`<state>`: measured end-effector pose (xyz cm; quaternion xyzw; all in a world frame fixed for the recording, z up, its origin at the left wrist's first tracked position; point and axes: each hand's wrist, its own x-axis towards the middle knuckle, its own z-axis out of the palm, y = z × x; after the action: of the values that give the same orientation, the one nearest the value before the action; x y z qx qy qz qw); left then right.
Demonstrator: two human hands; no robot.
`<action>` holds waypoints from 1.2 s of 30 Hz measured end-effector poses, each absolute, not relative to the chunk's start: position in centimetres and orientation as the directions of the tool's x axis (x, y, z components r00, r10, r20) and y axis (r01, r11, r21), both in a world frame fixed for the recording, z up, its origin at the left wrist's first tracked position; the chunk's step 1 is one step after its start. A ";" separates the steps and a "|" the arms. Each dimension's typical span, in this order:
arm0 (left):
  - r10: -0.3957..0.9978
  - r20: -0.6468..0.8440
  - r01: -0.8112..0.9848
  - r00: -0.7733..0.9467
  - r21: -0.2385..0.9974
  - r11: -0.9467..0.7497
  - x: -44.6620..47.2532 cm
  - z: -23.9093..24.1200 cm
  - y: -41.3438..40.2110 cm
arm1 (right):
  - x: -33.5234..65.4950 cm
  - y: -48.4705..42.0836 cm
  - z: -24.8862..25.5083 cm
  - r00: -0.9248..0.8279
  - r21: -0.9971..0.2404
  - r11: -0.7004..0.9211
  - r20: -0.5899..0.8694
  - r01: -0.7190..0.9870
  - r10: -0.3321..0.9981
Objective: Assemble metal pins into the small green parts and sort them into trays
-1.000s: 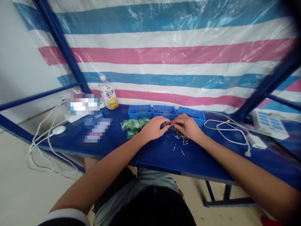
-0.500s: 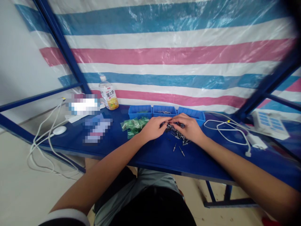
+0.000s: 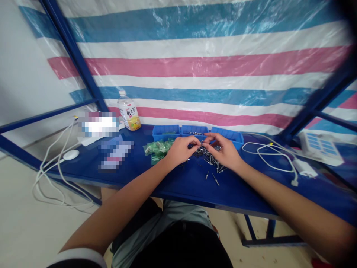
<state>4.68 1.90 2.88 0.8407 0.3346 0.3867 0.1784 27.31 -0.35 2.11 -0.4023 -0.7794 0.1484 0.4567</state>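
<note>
My left hand (image 3: 180, 149) and my right hand (image 3: 224, 150) hover close together over a heap of small metal pins (image 3: 209, 157) on the blue table (image 3: 173, 178). Each hand has its fingers curled into a pinch near the other's fingertips; what they pinch is too small to make out. A few loose pins (image 3: 212, 176) lie nearer to me. A pile of small green packets (image 3: 157, 147) sits just left of my left hand.
Three blue bins (image 3: 195, 131) stand in a row behind the hands. A drink bottle (image 3: 128, 110) stands at the back left. White cables (image 3: 269, 154) and a charger lie to the right, a white round device (image 3: 70, 154) with cords to the left.
Both hands have lifted slightly off the pin heap and their fingers have drawn up into pinches. The arms have hardly shifted.
</note>
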 end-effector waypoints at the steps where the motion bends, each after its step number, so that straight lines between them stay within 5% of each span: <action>1: 0.700 0.525 0.420 0.484 0.563 -0.712 4.7 2.9 1.9 | 27.3 -0.4 2.1 -0.281 -0.596 0.644 0.590 0.480 0.757; 5: 0.693 0.512 0.406 0.507 0.568 -0.716 4.8 2.8 1.8 | 27.2 -0.5 2.3 -0.382 -0.494 0.730 0.632 0.473 0.675; 16: 0.605 0.581 0.425 0.545 0.430 -0.796 4.9 2.2 1.9 | 27.6 -0.3 2.3 -0.320 -0.387 0.760 0.737 0.522 0.595; 28: 0.707 0.578 0.380 0.409 0.596 -0.707 4.9 3.0 1.7 | 27.2 -0.4 1.9 -0.285 -0.526 0.688 0.651 0.500 0.704; 36: 0.684 0.541 0.345 0.490 0.600 -0.721 5.0 2.2 2.1 | 27.4 0.3 1.1 -0.292 -0.627 0.638 0.572 0.447 0.767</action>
<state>4.98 2.13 2.18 0.8367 0.3074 0.4009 0.2115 27.36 0.33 1.09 -0.3870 -0.7842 0.1768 0.4517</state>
